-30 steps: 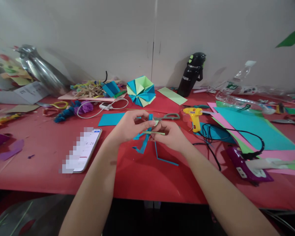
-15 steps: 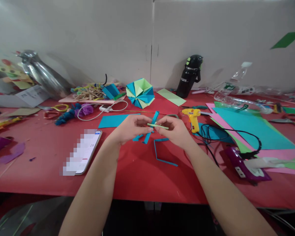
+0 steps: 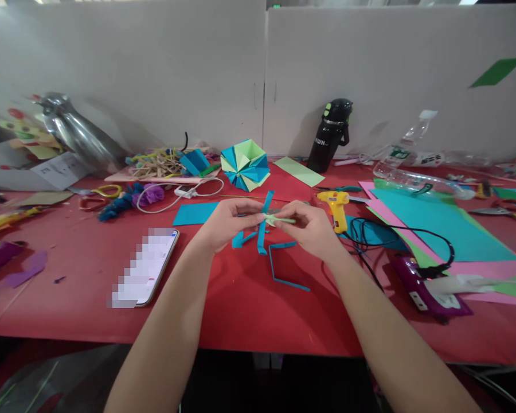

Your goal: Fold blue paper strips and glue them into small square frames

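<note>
Near the middle of the red table, my left hand (image 3: 236, 222) pinches a blue paper strip (image 3: 262, 229) where a light green strip (image 3: 281, 220) crosses it. The green strip's right part sits between the fingertips of my right hand (image 3: 307, 225). The blue strip stands nearly upright, its ends above and below my left fingertips. Below my right hand lies a thin folded blue strip (image 3: 292, 283). More blue strip pieces (image 3: 238, 240) show under my left hand. Exactly how the two strips join is too small to tell.
Behind the hands stands a blue and green folded paper piece (image 3: 245, 165). A yellow glue gun (image 3: 336, 207), coiled black cable and purple power strip (image 3: 427, 292) are on the right. A phone (image 3: 152, 269) lies at the left. Further back are a black bottle (image 3: 330, 135) and steel jug (image 3: 79, 135).
The green strip has tilted and its pieces look more spread near the crossing. The blue strip has shifted slightly left and stands steeper between my hands.
</note>
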